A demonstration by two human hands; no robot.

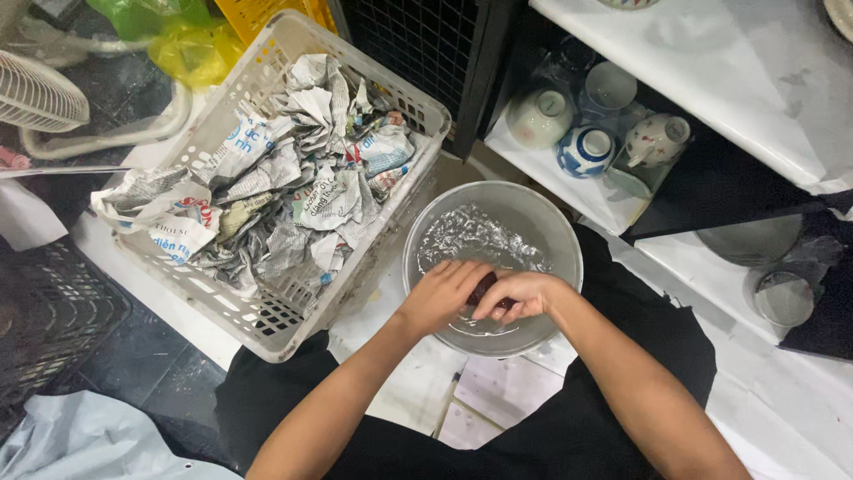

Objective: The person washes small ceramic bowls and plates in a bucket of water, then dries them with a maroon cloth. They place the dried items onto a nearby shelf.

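A round metal basin point(555, 233) holding water sits in front of me, between my knees. Both my hands are inside it at the near side. My left hand point(442, 293) and my right hand point(518, 295) close together around a small dark reddish object point(484, 289). Most of that object is hidden by my fingers. The water surface ripples behind my hands.
A white plastic basket point(267, 324) full of crumpled newspaper stands to the left of the basin. A low shelf at the upper right carries ceramic cups point(539, 117) and a small teapot point(656, 140). A white fan point(35, 93) and yellow-green bags point(191, 49) lie at the upper left.
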